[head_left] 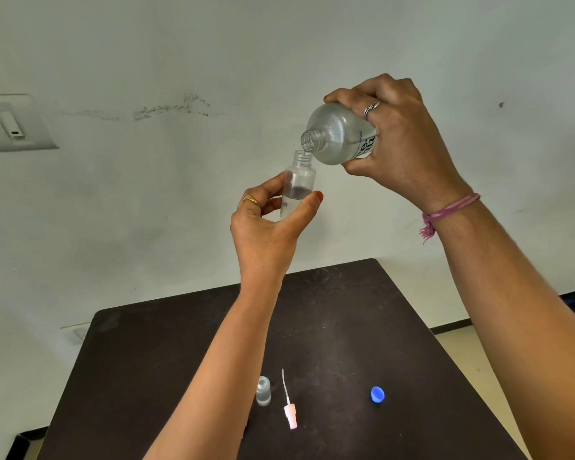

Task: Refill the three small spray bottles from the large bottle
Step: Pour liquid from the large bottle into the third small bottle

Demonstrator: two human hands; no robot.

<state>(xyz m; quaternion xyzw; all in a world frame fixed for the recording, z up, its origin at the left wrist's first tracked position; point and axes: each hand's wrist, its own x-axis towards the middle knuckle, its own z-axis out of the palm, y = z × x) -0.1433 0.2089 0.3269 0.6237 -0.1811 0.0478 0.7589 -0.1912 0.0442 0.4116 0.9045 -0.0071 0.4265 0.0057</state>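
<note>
My left hand point(266, 224) holds a small clear spray bottle point(297, 184) upright in the air, pinched between thumb and fingers, its neck open and liquid in its lower part. My right hand point(399, 141) grips the large clear bottle point(336, 134), tilted with its uncapped mouth just over the small bottle's neck. On the dark table point(346, 327) below stand another small bottle point(263, 391) and lie a white spray pump with its tube point(288, 410) and a blue cap point(377, 394). My left forearm hides part of the table.
A pale wall fills the background, with a switch plate point(17, 124) at the left. The table's far edge meets the wall; floor shows at the right of the table.
</note>
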